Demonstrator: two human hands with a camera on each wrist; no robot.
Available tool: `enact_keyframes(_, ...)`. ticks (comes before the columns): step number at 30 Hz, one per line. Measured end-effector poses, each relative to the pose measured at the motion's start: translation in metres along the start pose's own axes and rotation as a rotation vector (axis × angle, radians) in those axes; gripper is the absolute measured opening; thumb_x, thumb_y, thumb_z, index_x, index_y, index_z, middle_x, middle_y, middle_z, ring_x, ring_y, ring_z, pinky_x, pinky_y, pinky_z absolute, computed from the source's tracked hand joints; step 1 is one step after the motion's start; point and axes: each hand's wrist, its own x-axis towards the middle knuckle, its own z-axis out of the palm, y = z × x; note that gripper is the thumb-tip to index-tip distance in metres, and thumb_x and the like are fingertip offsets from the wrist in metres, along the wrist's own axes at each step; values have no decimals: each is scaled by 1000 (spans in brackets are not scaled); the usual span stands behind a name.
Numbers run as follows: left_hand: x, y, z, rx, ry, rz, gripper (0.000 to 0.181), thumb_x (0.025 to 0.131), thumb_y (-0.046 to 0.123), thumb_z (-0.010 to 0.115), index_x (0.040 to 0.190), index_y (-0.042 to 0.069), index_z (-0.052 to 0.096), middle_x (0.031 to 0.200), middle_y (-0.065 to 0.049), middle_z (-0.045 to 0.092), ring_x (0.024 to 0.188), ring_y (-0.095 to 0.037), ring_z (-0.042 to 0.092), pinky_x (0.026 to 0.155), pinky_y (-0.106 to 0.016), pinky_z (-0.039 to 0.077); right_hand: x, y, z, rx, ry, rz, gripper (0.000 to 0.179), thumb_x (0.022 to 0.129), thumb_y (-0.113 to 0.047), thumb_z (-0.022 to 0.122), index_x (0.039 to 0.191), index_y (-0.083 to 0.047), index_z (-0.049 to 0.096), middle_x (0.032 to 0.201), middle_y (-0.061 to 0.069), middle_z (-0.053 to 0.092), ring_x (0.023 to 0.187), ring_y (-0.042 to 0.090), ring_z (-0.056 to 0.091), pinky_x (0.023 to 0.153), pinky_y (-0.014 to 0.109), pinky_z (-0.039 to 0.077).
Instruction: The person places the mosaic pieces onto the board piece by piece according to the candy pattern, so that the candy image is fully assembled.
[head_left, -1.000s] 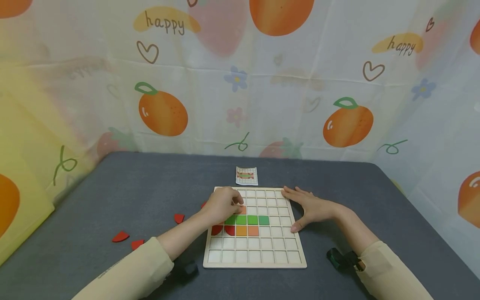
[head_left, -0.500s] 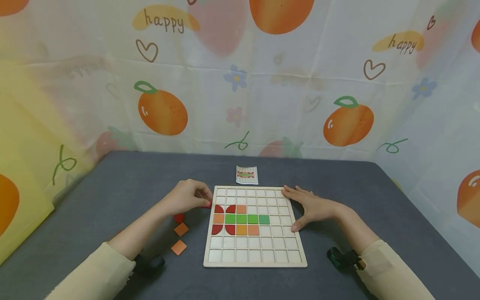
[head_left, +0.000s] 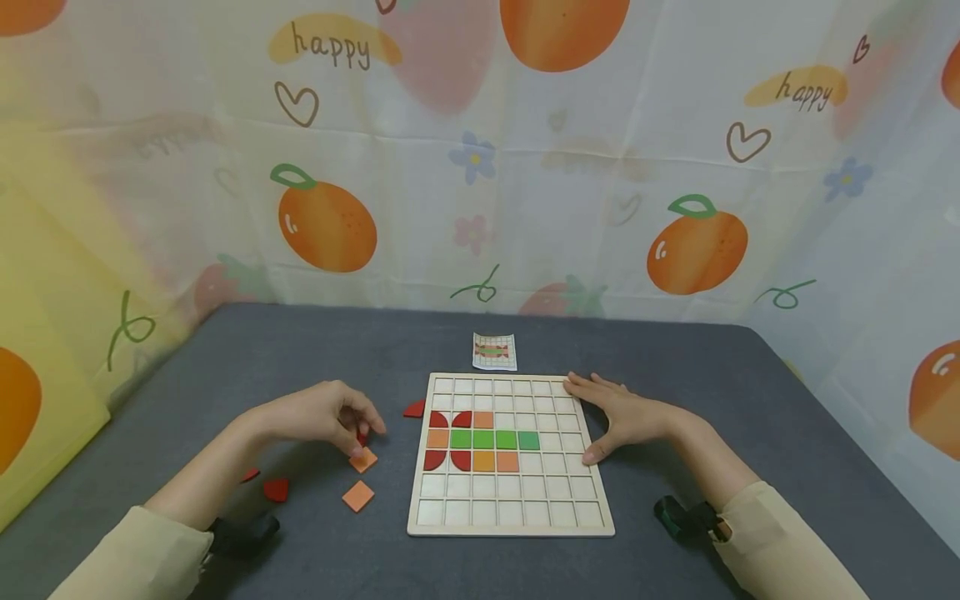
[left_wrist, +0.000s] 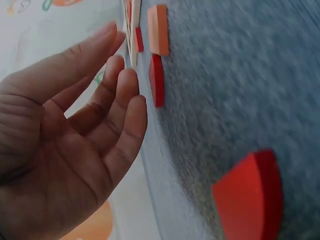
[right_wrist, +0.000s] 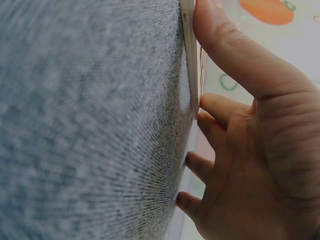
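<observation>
My left hand (head_left: 322,414) hovers left of the board with nothing in its grasp, its fingers loosely bent in the left wrist view. Below its fingertips lie an orange square tile (head_left: 365,460) and a red curved tile (head_left: 363,438), the latter partly hidden. My right hand (head_left: 626,417) rests on the right edge of the wooden grid board (head_left: 510,530), thumb and fingers spread. On the board's left half sit red curved tiles (head_left: 461,460), orange squares (head_left: 483,419) and a row of green squares (head_left: 483,439). In the right wrist view, the thumb (right_wrist: 235,45) touches the board's edge.
A small printed card (head_left: 494,352) lies behind the board. Another orange square (head_left: 357,497) is left of the board, with red tiles (head_left: 276,490) near my left forearm. One red piece (head_left: 414,409) lies against the board's left edge. A patterned cloth (head_left: 480,217) hangs behind the table.
My left hand has left the board and moved left, first to the red piece by the board's edge, then over the loose tiles. A red tile now shows in the board's upper-left area. My right hand stays put.
</observation>
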Motion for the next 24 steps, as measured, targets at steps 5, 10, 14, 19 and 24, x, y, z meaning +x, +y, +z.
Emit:
enact_keyframes(5,-3,-5,1,-42,-50,-8,31,80,9,79,110,2,72,86,-9,64,77,-10,57,67,-22,50,0,-1,0,5,-2,-2,119,73,-50,83,160,-10,11,168,17,2,152,50,-9,112,77,-3)
enact_keyframes(10,-4,-8,3,-42,-65,6,31,80,7,78,110,2,72,82,-5,61,72,-8,55,63,-21,47,0,-1,0,6,-2,-1,119,73,-49,83,160,-10,11,168,16,2,152,49,-9,112,76,-4)
enact_keyframes(14,-3,-10,4,-28,-53,13,30,80,7,78,109,3,73,80,-4,62,69,-8,54,61,-21,46,0,0,0,5,1,1,119,73,-49,83,160,-10,12,168,16,2,152,49,-9,112,76,-4)
enact_keyframes(19,-2,-11,6,25,-27,7,22,78,10,80,99,10,75,78,-2,63,69,-7,54,61,-22,46,0,1,0,5,5,2,119,73,-48,84,160,-11,11,168,16,2,152,49,-9,112,76,-4)
enact_keyframes(24,-2,-11,7,66,-8,8,18,76,12,82,92,14,75,77,0,63,67,-6,53,59,-21,44,0,1,1,3,4,3,120,73,-49,84,160,-11,11,168,16,2,152,49,-8,112,77,-3)
